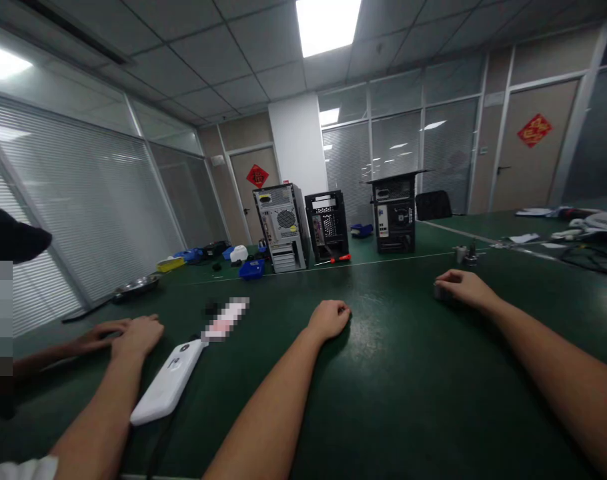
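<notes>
My left hand (330, 319) rests on the green table (383, 400) with its fingers curled in; nothing shows in it. Farther to the right, my right hand (466, 288) has its fingertips closed on a small grey block-like piece (439, 291) at table level. The hand covers most of that piece, so its kind is unclear. Just beyond my right hand stand several small metal parts (466, 255). On the left lies a white device (169, 383), with a cable beside it.
At the left, another person's hands (138, 333) rest on the table. Computer cases (286, 227) stand across the middle back, with a red-handled screwdriver (343, 258) before them. Blue trays (252, 269) and a metal bowl (136, 287) are back left; cables (596, 257) lie far right.
</notes>
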The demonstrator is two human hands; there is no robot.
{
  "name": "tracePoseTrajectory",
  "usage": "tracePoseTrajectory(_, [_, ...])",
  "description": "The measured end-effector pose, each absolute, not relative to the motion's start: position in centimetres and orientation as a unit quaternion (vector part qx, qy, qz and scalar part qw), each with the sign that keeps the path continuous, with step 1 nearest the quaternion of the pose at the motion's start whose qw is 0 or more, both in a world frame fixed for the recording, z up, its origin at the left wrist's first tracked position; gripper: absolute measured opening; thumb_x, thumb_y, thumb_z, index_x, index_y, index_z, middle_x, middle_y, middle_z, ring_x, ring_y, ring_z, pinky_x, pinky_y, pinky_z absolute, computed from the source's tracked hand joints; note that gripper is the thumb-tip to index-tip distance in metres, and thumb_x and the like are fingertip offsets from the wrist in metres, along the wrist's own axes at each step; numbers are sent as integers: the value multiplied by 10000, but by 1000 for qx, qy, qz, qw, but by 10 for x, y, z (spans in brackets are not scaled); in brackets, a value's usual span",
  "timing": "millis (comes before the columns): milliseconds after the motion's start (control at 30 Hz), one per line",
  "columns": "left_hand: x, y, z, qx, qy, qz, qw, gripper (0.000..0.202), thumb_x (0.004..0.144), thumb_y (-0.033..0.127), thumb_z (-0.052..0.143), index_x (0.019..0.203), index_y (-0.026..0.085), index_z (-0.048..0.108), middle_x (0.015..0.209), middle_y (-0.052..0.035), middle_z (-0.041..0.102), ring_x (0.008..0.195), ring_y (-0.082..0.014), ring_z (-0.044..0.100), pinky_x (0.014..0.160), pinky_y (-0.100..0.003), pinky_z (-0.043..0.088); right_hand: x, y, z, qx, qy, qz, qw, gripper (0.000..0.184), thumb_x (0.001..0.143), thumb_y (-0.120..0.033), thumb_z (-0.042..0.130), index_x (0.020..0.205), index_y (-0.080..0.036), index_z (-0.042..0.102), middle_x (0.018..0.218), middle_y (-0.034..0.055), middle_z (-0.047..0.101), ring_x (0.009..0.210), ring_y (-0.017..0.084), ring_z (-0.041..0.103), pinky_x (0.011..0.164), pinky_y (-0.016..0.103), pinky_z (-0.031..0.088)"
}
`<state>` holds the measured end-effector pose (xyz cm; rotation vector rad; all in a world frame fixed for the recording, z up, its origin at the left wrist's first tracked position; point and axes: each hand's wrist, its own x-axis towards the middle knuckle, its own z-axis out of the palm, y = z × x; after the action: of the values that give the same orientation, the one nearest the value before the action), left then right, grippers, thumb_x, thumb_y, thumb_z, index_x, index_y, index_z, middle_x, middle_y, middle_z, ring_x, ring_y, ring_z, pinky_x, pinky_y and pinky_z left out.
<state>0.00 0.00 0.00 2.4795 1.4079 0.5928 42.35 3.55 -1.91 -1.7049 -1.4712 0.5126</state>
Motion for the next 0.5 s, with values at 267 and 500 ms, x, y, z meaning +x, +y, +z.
tracePoseTrajectory(267, [0, 2, -1, 850, 475, 201, 107, 316, 948, 354, 497, 1054, 217, 761, 1068, -62, 761, 963, -205, 686, 818, -263, 508, 418, 27, -22, -636, -627, 215, 396, 554, 683, -531, 770, 1103, -179, 693, 1126, 113, 727, 1060, 275, 668, 968, 411, 486])
tracePoseTrajectory(500, [1, -1, 1, 848, 477, 199, 113, 310, 951, 339, 501, 1067, 214, 760, 1099, -73, 754, 996, -210, 684, 852, -271, 507, 420, 29, -27, -625, -652, 193, 383, 523, 702, -410, 762, 1171, -192, 684, 1161, 94, 726, 1085, 268, 673, 1006, 437, 489])
